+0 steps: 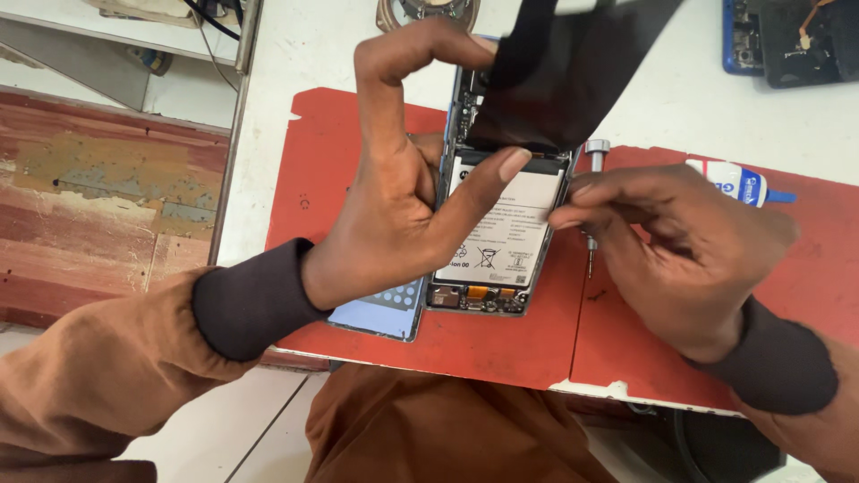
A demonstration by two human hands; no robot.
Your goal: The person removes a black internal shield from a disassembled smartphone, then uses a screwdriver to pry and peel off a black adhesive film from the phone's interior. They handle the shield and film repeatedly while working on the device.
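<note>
Now opened phone (497,233) gripped under left hand (394,206), right hand (689,250) apparently pinching screwdriver (592,201) alongside.

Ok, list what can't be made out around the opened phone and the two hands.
- Upper half of the opened grey phone: head view, hidden by the lifted black flexible sheet.
- Phone's left edge: covered by the left hand.
- Thin metal screwdriver: mostly behind the right hand; grip unclear.
- Dark opened device: cut off at the top edge.
- Round metal part: cut off likewise.

Both bare hands, left hand (394,215) and right hand (689,250), emerge from brown sleeves (98,376) fitted with dark ribbed cuffs (255,300); a matching brown garment covers the lap.
</note>
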